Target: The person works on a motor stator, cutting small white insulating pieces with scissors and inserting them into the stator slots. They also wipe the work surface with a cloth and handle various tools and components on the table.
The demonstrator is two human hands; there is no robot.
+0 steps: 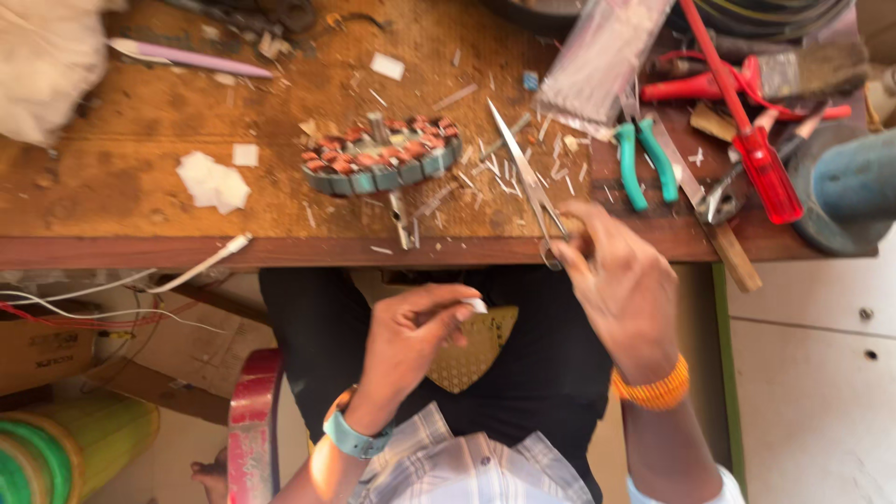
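My right hand [623,285] grips the handles of a pair of scissors [527,177] at the front edge of the wooden workbench [140,201], with the blades pointing away over the bench. My left hand [415,331] is below the bench edge, over my lap, pinching a small white piece [476,305] between thumb and fingers. A round motor stator with copper windings [383,156] lies on the bench just left of the scissors, with white paper slivers [504,173] scattered around it.
Green-handled pliers [644,161], a red screwdriver [756,140], a brush [793,70] and a plastic bag [602,56] lie at the right. White paper scraps [215,182] and a pen [191,58] lie at the left. Wires [140,285] hang under the bench edge.
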